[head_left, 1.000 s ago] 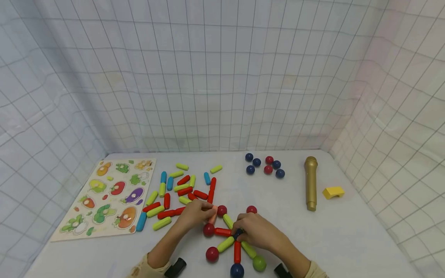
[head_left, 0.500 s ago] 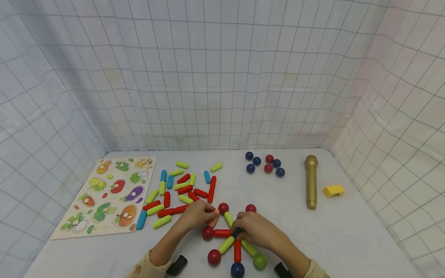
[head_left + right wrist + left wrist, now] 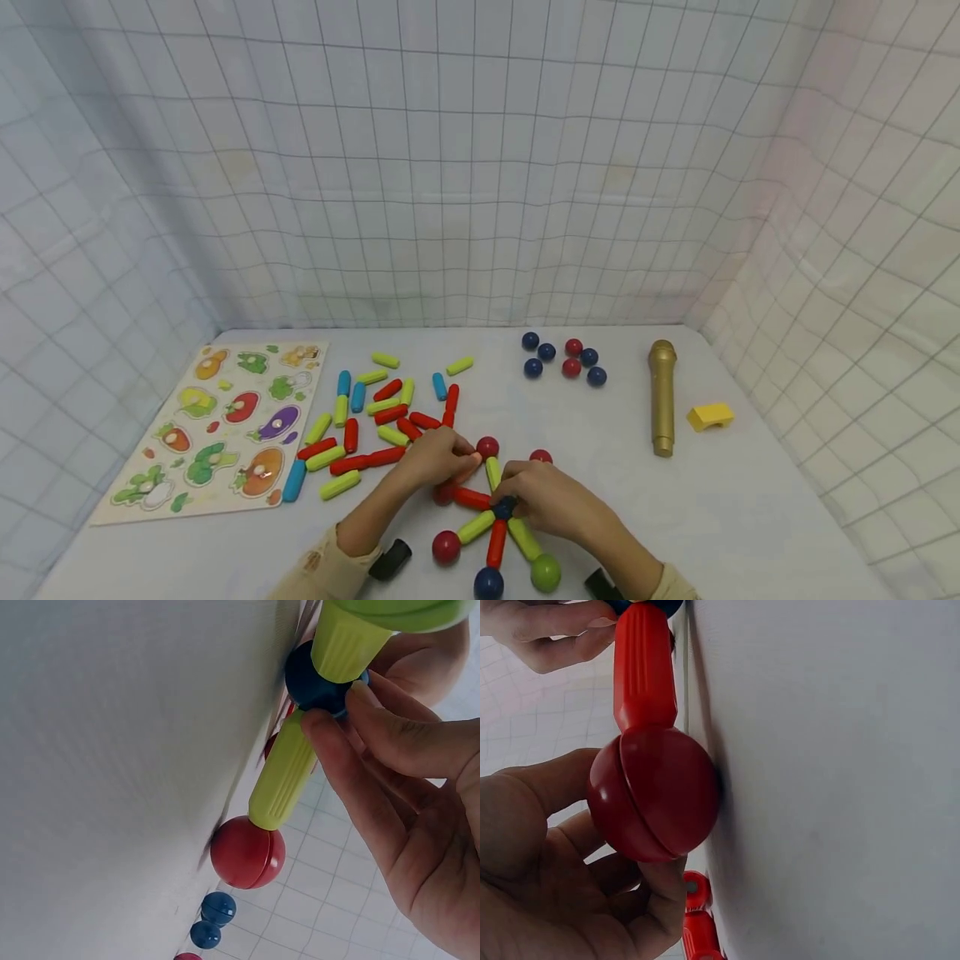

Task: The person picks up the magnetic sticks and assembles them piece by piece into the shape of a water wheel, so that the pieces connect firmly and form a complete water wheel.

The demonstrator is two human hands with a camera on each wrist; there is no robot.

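Both hands are busy as I watch: my left hand [image 3: 435,457] cups a red ball [image 3: 654,796] with curled fingers, my right hand [image 3: 543,497] pinches the blue hub ball [image 3: 319,677] low on the surface [image 3: 750,517]

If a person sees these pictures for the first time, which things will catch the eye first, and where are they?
First, the star of rods and balls at the near edge of the table, with the left hand on its red ball and the right hand on the dark blue hub ball. Next, the loose rods behind the left hand, then the vegetable puzzle board at the far left.
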